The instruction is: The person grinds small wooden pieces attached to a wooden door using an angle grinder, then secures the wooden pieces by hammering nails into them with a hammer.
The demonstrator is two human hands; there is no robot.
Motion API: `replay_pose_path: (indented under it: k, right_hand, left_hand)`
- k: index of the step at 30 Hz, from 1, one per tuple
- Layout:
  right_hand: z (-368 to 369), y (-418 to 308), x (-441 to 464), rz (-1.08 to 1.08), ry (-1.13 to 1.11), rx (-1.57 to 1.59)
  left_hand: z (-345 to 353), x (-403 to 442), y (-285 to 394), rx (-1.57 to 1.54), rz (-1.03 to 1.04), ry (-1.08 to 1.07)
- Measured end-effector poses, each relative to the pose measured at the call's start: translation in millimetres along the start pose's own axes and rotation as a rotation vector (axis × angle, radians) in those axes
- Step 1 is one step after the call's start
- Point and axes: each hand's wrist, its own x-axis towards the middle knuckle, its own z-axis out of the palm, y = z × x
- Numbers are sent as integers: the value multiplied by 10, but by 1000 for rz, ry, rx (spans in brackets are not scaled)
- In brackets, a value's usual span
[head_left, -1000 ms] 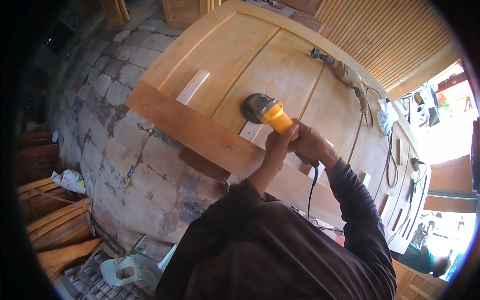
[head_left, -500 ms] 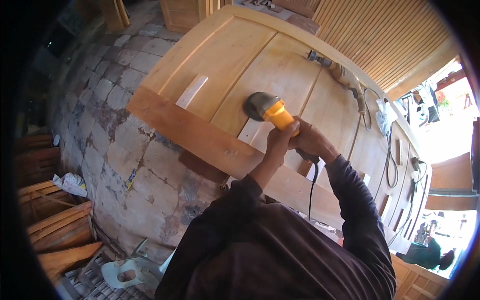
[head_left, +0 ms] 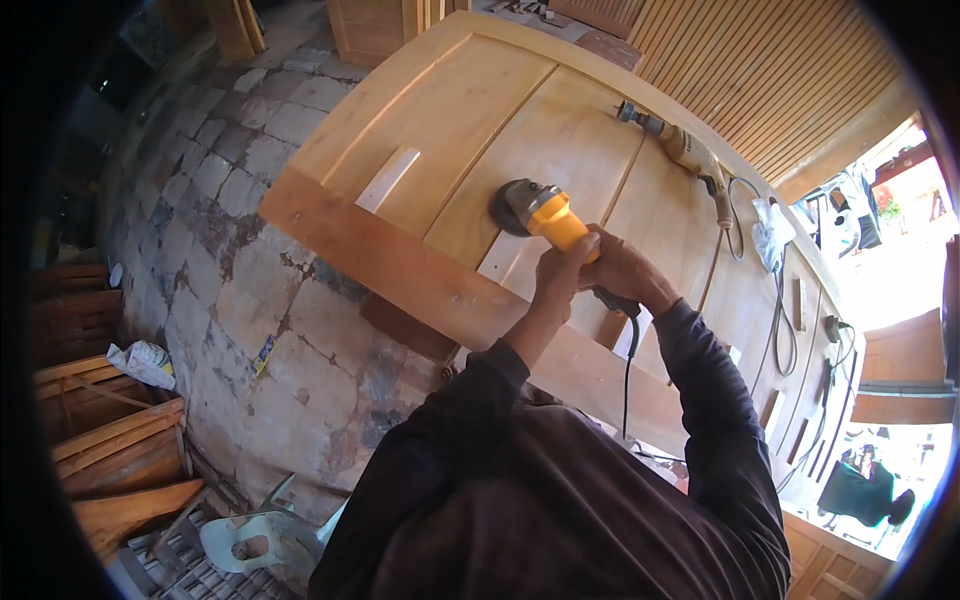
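A yellow angle grinder [head_left: 558,222] with a dark round head rests against the pale wooden door panel [head_left: 540,120]. My left hand [head_left: 556,275] is wrapped round the grinder's body, its thumb along the yellow casing. Behind it my right hand [head_left: 628,273] grips the rear end of the same tool, close against the left. A black cord [head_left: 630,370] hangs from the rear of the grinder. Near the head, a white strip [head_left: 497,260] lies on the wood. The underside of the grinder's disc is hidden.
A drill [head_left: 690,155] with its cable lies on the door's far side, beside a clear plastic bag [head_left: 771,235]. Another pale strip [head_left: 388,180] sits towards the left end. Wooden pieces [head_left: 120,440] and a pale green plastic stool [head_left: 250,540] stand on the tiled floor [head_left: 250,310].
The grinder and both hands have shifted very slightly, the head a little up and right. The whole view has moved a touch. My grip stays the same.
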Motion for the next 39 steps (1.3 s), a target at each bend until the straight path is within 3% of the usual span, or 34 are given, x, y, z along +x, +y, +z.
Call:
replay_pose_path:
  k: [5,10,13,14,17,20,23,28,33,34,37,39]
  right_hand:
    - [152,-6,-21,-158,-20,-203]
    - [91,-219,41,28,-4,-143]
    - [142,-153,15,-27,-26,-208]
    - [183,-71,-10,-136,-17,-256]
    - [180,-110,-48,-77,-39,-297]
    - [81,-147,62,58,-26,-138]
    - [66,-139,124,34,-19,-42]
    - [244,-233,-20,-29,-73,-233]
    - [146,-359,10,15,-2,-289]
    - [85,-399,47,108,-21,-237]
    - [43,-256,110,70,1,-125]
    - [91,-215,51,5,-8,-234]
  left_hand:
    - [-144,-92,-143,-51,83,32]
    - [-157,-11,19,-117,-18,-48]
    - [-155,-120,-19,-105,32,1]
    - [-152,-170,-45,-100,52,19]
    - [-149,-222,-78,-84,79,43]
    - [-141,-46,-25,-92,40,-10]
    - [-101,-46,76,-127,5,-35]
    - [-238,-232,-122,-107,100,86]
    - [-189,-42,-18,-145,53,-23]
    - [-173,19,12,-144,31,-66]
    - [-113,36,103,-103,-24,-83]
    - [-141,-24,16,-131,25,-26]
